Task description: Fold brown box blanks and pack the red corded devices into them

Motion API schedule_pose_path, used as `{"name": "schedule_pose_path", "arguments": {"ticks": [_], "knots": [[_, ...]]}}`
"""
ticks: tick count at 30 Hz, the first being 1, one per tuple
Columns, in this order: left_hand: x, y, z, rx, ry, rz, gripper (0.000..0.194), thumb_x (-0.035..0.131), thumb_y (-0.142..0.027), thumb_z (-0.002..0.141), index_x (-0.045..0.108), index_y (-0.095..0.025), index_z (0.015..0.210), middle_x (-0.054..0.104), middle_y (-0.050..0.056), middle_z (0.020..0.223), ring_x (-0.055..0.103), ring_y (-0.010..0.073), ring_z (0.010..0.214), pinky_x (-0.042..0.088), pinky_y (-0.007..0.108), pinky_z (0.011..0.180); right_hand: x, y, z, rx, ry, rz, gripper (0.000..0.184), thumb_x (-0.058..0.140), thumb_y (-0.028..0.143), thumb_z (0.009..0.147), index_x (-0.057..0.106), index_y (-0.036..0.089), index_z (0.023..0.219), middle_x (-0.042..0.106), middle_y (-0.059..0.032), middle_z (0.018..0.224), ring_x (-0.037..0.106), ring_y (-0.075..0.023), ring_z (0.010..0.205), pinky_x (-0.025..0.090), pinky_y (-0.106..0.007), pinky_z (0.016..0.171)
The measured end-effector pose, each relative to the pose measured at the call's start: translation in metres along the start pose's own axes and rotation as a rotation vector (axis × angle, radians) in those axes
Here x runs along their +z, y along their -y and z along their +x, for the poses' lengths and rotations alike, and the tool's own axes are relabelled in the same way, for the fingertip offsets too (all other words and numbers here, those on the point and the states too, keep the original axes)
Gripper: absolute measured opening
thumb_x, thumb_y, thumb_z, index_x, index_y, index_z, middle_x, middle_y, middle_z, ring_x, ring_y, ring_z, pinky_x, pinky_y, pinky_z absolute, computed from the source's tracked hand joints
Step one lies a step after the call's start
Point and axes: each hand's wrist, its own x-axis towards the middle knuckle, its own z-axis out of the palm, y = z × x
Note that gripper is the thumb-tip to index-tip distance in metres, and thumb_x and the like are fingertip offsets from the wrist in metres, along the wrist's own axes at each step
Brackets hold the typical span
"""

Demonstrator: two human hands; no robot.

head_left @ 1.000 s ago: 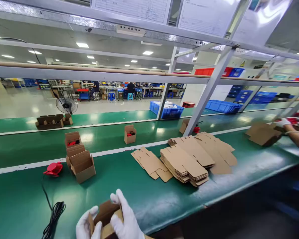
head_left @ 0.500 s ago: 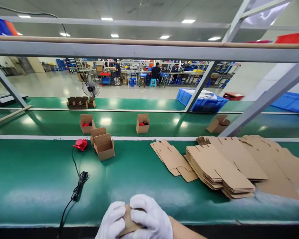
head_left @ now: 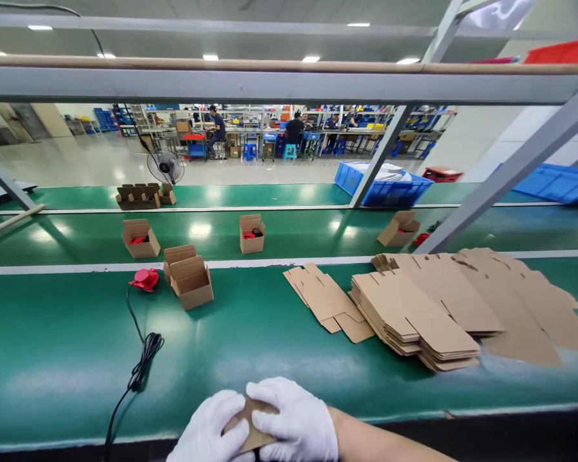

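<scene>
Both my hands wear white gloves and are at the near edge of the green bench. My left hand (head_left: 216, 423) and my right hand (head_left: 291, 417) are closed around a small brown cardboard box (head_left: 257, 436), one from each side. Fingers cover much of the box, and its lower part is cut off by the frame. Farther off to the left, two open cardboard boxes (head_left: 191, 282) stand together. Beside them lies a red device (head_left: 145, 280) with a coiled black cable (head_left: 147, 359) trailing to the near edge.
Stacked flat cardboard blanks (head_left: 414, 314) cover the right side of the bench. Boxes with red items, such as one open box (head_left: 252, 237), sit on the strip behind. A grey metal frame (head_left: 270, 86) crosses overhead; a blue crate (head_left: 399, 189) stands behind its post.
The view has shifted slightly, moving the bench items left in the picture. Boxes on the middle strip have moved further left than the rest. Both hands still grip the cardboard box.
</scene>
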Motion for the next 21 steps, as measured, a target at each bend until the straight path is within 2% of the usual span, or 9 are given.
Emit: {"name": "schedule_pose_path", "arguments": {"ticks": [3,5,7,9,12,15,18,20,21], "knots": [[0.005,-0.003,-0.011,-0.051,0.051,-0.054,0.021,0.047,-0.037,0.097,0.062,-0.023,0.099,0.068,0.011,0.106,0.068,0.0194,0.086,0.061,0.029,0.073,0.0,-0.001,-0.001,0.032,0.098,0.109,0.043,0.059,0.065,0.089,0.067,0.024,0.096,0.065,-0.0109,0.119,0.064,-0.0221,0.09,0.053,-0.034,0.081],[0.008,-0.005,-0.024,-0.126,0.073,-0.08,0.03,0.054,-0.041,0.095,0.059,-0.024,0.118,0.069,0.012,0.113,0.07,0.0222,0.097,0.061,0.032,0.082,-0.003,0.0,-0.001,0.105,0.118,0.205,0.048,0.06,0.064,0.089,0.066,0.023,0.113,0.064,-0.0135,0.125,0.065,-0.0256,0.101,0.054,-0.037,0.088],[0.01,-0.003,-0.036,-0.262,0.061,-0.12,0.053,0.064,-0.045,0.089,0.051,-0.025,0.136,0.07,0.013,0.118,0.07,0.0255,0.106,0.061,0.034,0.089,-0.008,0.0,-0.001,0.206,0.077,0.295,0.069,0.064,0.067,0.085,0.055,0.019,0.134,0.061,-0.0185,0.133,0.063,-0.0298,0.114,0.052,-0.04,0.096],[0.009,0.005,-0.036,-0.446,0.031,-0.215,0.068,0.074,-0.051,0.079,0.051,-0.026,0.139,0.07,0.014,0.122,0.07,0.0294,0.109,0.06,0.038,0.092,-0.013,-0.005,0.0,0.267,-0.004,0.373,0.091,0.067,0.07,0.081,0.041,0.015,0.148,0.054,-0.0229,0.142,0.058,-0.0332,0.125,0.049,-0.043,0.103],[-0.003,0.029,-0.004,-0.806,-0.041,-0.503,0.074,0.076,-0.066,0.068,0.063,-0.022,0.127,0.07,0.015,0.124,0.068,0.0342,0.111,0.057,0.045,0.097,-0.023,-0.021,0.012,0.263,-0.176,0.46,0.083,0.057,0.057,0.094,0.023,0.017,0.157,0.042,-0.0217,0.154,0.048,-0.0315,0.137,0.043,-0.046,0.112],[-0.019,0.053,0.047,-1.224,-0.285,-0.867,0.065,0.065,-0.068,0.077,0.065,-0.018,0.117,0.071,0.013,0.118,0.068,0.0307,0.108,0.054,0.045,0.099,-0.033,-0.042,0.037,0.233,-0.369,0.352,0.065,0.038,0.022,0.101,0.01,0.022,0.16,0.03,-0.0178,0.161,0.037,-0.0256,0.146,0.038,-0.048,0.116],[-0.029,0.063,0.076,-1.417,-0.304,-1.294,0.058,0.068,-0.065,0.077,0.068,-0.015,0.104,0.073,0.013,0.111,0.068,0.0312,0.108,0.052,0.046,0.101,-0.042,-0.056,0.062,0.043,-0.433,0.157,0.073,0.052,0.017,0.09,0.021,0.02,0.156,0.034,-0.0192,0.158,0.028,-0.0303,0.149,0.028,-0.056,0.12],[-0.029,0.062,0.071,-1.487,-0.228,-1.466,0.067,0.061,-0.074,0.078,0.068,-0.014,0.107,0.072,0.016,0.117,0.065,0.034,0.116,0.048,0.048,0.107,-0.045,-0.06,0.073,-0.016,-0.398,0.211,0.071,0.067,0.025,0.081,0.038,0.019,0.145,0.048,-0.0188,0.148,0.04,-0.0334,0.143,0.031,-0.055,0.118],[-0.026,0.061,0.063,-1.486,-0.238,-1.462,0.075,0.056,-0.08,0.077,0.066,-0.015,0.114,0.069,0.017,0.125,0.061,0.0348,0.123,0.044,0.049,0.111,-0.045,-0.062,0.076,0.038,-0.361,0.295,0.071,0.074,0.029,0.076,0.044,0.019,0.14,0.055,-0.0175,0.142,0.049,-0.0331,0.135,0.036,-0.052,0.115]]}}
